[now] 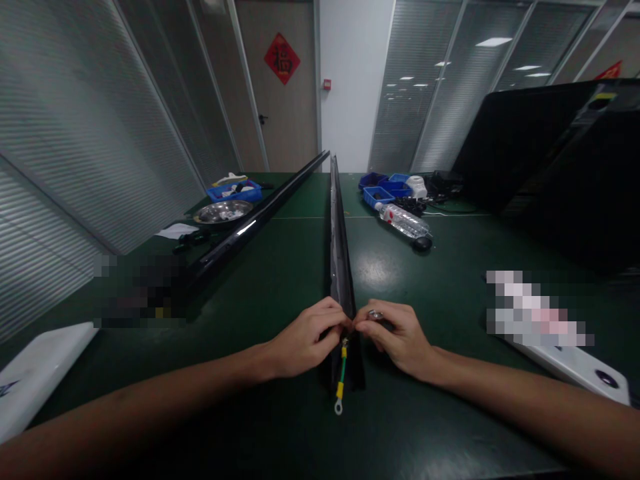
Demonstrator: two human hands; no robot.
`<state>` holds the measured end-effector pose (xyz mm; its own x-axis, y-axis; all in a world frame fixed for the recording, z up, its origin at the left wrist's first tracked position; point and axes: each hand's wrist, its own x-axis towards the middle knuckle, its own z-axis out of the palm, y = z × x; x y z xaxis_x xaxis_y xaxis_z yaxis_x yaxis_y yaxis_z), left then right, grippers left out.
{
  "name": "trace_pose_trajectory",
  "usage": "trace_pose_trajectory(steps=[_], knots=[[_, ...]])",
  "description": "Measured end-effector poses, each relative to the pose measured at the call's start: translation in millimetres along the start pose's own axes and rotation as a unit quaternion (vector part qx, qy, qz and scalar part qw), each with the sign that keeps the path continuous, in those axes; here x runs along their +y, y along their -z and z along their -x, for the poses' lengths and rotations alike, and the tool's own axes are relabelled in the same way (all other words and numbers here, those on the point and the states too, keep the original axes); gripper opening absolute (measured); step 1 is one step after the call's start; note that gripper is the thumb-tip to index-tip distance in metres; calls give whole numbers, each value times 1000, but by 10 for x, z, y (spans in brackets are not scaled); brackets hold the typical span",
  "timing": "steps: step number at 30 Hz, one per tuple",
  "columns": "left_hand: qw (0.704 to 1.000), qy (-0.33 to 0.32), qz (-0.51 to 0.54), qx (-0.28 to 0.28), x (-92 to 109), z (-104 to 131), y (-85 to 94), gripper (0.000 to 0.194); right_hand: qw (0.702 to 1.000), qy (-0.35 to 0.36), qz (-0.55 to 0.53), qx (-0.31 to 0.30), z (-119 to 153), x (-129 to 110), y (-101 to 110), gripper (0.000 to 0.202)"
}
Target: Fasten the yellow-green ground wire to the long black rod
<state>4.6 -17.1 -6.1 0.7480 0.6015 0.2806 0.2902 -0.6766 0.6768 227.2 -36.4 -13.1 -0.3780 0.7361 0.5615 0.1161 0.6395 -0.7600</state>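
A long dark channel-shaped strip (341, 253) runs away from me along the middle of the green table. At its near end, my left hand (313, 337) has its fingers pinched together on the left side. My right hand (395, 333) meets it from the right, fingers closed, with a ring on one finger. Their fingertips nearly touch, and what lies between them is too small to make out. Just below the fingertips, a short green wire (343, 369) with yellow sleeves hangs over the strip's end, its ring terminal pointing toward me.
A second long dark strip (260, 217) lies diagonally at left, near a metal bowl (223, 212) and a blue basket (234, 192). At right are blue bins (379, 195), a plastic bottle (405, 221) and a white device (565, 363). A white object (47, 367) lies far left.
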Motion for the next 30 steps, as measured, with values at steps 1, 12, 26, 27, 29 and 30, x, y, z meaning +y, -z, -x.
trace_pose_trajectory(steps=[1, 12, 26, 27, 29, 30], knots=[[1000, 2, -1, -1, 0, 1, 0, 21, 1000, 5, 1, 6, 0, 0, 1, 24], [1000, -4, -2, 2, 24, -7, 9, 22, 999, 0, 39, 29, -11, -31, 4, 23], [1000, -13, -7, 0, 41, -2, 12, 17, 1000, 9, 10, -4, -29, -21, 2, 27], [1000, -12, -8, -1, 36, 0, 11, 17, 1000, 11, 7, -6, -31, -19, 3, 27], [1000, -9, -8, -4, 28, 4, 10, 17, 1000, 11, 5, -10, -31, -12, 6, 28], [1000, -9, -8, -6, 26, 4, 11, 17, 1000, 11, 5, -13, -30, -8, 9, 28]])
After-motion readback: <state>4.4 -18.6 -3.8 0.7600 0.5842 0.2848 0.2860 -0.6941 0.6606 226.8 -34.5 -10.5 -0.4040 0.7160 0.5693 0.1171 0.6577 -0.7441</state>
